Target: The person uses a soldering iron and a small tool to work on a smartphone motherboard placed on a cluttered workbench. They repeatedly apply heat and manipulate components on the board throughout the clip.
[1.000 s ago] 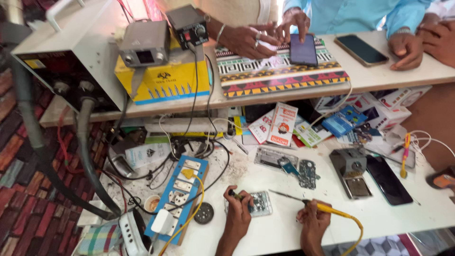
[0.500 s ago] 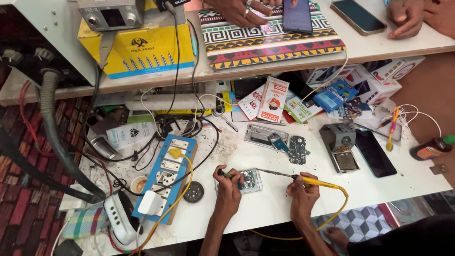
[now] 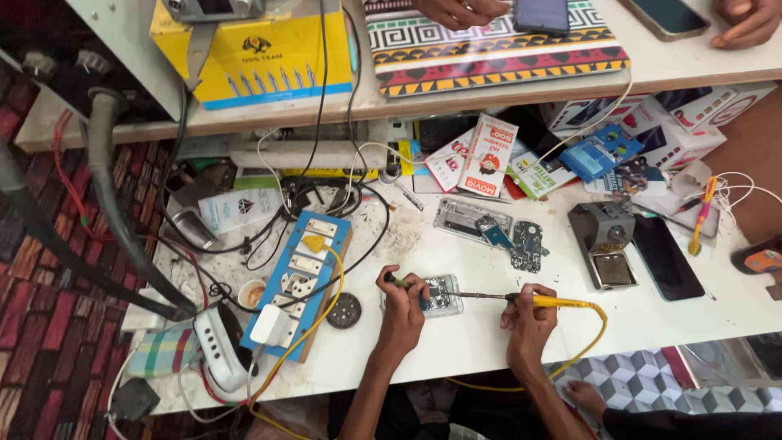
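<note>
1. Head view: the left hand [image 3: 403,305] is resting on the white bench [image 3: 692,314], its fingers curled shut around a thin dark tool [image 3: 397,281] and pressing against the left edge of the small circuit board [image 3: 442,295].
2. The board is lying flat on the bench between the two hands, just right of the left hand.
3. The right hand [image 3: 529,318] is sitting to the right of the board, fingers closed around the yellow handle of a soldering iron [image 3: 547,301]; its thin metal tip is reaching left onto the board.
4. A yellow cord [image 3: 601,326] is running from the iron's handle, looping right and down, away from the board.
5. Left of the board, a blue power strip [image 3: 297,273] is lying slanted, with a round black disc [image 3: 344,310] between it and the board.
6. Up and right of the board, a grey holder [image 3: 607,244] and a dark phone [image 3: 666,257] are lying side by side.
7. Well above the board, on a shelf, a yellow box [image 3: 261,53] is standing, and other people's hands are holding phones.
</note>
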